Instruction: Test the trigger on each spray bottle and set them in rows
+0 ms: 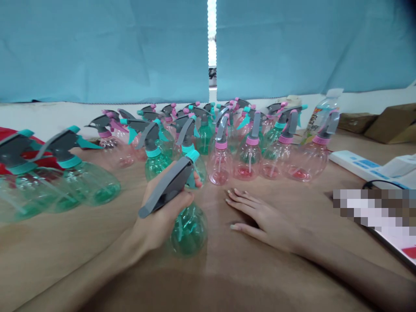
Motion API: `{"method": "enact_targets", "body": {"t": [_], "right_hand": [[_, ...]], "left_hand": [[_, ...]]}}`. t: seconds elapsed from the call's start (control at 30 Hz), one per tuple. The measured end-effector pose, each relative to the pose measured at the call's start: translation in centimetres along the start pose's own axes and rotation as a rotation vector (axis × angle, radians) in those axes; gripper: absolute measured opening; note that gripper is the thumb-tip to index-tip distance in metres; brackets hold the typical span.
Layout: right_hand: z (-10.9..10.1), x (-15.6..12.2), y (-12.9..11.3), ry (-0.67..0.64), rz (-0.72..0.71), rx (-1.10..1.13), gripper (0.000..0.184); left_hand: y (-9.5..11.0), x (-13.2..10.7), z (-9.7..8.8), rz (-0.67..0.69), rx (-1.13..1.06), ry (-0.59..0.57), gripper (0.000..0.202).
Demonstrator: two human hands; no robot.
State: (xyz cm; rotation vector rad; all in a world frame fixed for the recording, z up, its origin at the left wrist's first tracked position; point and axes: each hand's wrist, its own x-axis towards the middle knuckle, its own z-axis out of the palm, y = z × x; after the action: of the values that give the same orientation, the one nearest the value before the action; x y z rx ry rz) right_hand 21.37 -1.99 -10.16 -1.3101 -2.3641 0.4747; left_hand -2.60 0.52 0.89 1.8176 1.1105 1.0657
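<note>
My left hand (162, 221) is wrapped round the neck of a green spray bottle (189, 229) with a grey and teal trigger head. The bottle is in front of me, its grey head angled toward my wrist. My right hand (260, 216) lies flat on the table, fingers stretched out, holding nothing. Just beyond its fingertips stand pink spray bottles, the nearest a clear pink spray bottle (220, 162). Behind my left hand stands another green spray bottle (154, 156), partly covered by the hand.
Several green bottles (87, 186) stand at the left by a red object (40, 149). More pink and green sprayers crowd the back. At right are a labelled drink bottle (321, 117), a white power strip (354, 162) and a brown box (393, 123). A blue curtain (113, 52) hangs behind.
</note>
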Motion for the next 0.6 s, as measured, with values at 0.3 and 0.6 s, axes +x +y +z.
{"method": "enact_targets", "body": {"t": [0.3, 0.6], "right_hand": [[0.05, -0.03, 0.2, -0.007, -0.002, -0.006, 0.064], [0.1, -0.07, 0.34, 0.003, -0.013, -0.005, 0.063]], "left_hand": [[-0.78, -0.25, 0.6, -0.057, 0.052, 0.087, 0.037], [-1.05, -0.16, 0.76, -0.023, 0.077, 0.082, 0.035]]}}
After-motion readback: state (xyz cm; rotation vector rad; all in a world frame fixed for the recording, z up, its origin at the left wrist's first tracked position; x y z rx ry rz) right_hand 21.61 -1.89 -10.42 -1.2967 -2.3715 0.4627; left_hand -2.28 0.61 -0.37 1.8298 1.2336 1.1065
